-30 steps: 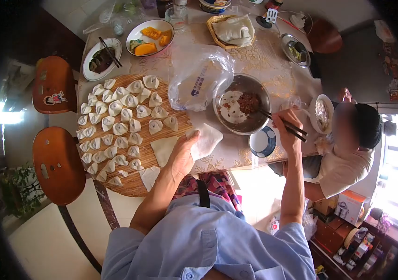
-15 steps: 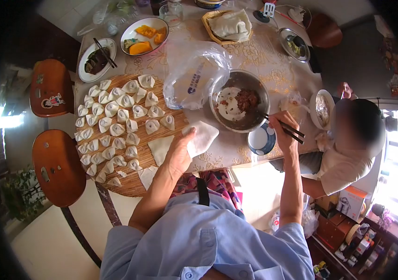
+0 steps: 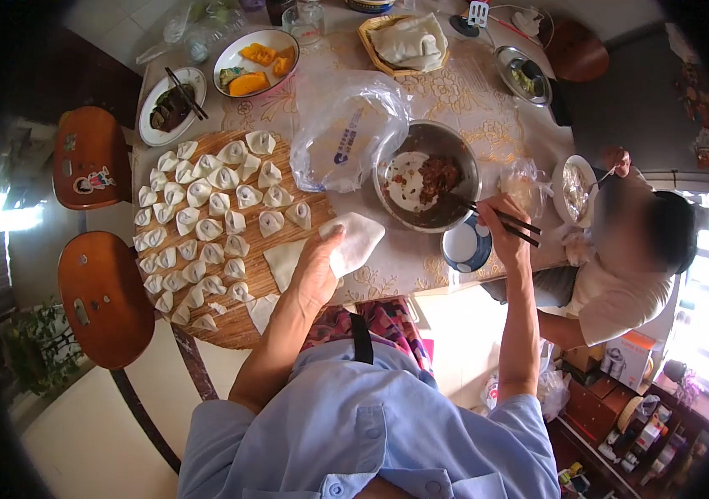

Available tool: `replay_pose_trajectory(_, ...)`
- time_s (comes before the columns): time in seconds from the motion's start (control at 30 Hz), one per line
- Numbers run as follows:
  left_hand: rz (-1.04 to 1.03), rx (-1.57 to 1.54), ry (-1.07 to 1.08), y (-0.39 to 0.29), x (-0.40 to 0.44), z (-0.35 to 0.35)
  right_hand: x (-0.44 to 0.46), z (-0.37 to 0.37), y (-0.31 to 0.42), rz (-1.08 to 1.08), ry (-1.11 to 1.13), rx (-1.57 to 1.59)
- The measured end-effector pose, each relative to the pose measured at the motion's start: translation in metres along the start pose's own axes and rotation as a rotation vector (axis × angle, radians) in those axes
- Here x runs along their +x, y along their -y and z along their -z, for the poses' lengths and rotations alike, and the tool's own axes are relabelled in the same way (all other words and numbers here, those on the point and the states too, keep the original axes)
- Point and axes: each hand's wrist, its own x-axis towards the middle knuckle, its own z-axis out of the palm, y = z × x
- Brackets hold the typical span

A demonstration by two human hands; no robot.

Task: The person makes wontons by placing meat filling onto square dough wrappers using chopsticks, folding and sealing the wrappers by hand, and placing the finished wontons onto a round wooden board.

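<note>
As the head view looks down over the table (image 3: 479,104), the left grip (image 3: 315,270) is closed on a pale wrapper (image 3: 360,243), thumb laid over its near edge and the rest of the sheet spread flat beyond the fingertips. The right grip (image 3: 504,231) is closed too — fingers wrapped about a pair of dark chopsticks (image 3: 461,200), whose tips slant down and away from it into a metal bowl (image 3: 471,154). That bowl stands between the two grips and a little beyond them, with reddish-brown filling (image 3: 439,175) heaped on the side nearer the right grip; the tips are at its edge. Just beside the right grip, on its left, sits a small blue-and-white bowl (image 3: 461,244).

Left of the left grip lies a round wooden board (image 3: 305,204) bearing many folded dumplings (image 3: 209,229), and right next to the wrist a flat sheet (image 3: 282,262) rests on it. Beyond the left grip spreads a clear plastic bag (image 3: 342,141), its edge against the metal bowl. Off to the right of the right grip — past a white bowl (image 3: 572,191) — is another person (image 3: 625,299).
</note>
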Motion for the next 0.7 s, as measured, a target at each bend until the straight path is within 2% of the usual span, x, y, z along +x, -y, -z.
replay_pose_trajectory(0.2,-0.035,0.018,0.012,0.0,-0.001,-0.005,-0.001,-0.008,-0.005,-0.07,0.072,0.111)
replay_pose_trajectory(0.7,-0.034,0.015,0.007,0.003,0.002,-0.002,-0.007,-0.046,-0.015,-0.276,0.056,0.438)
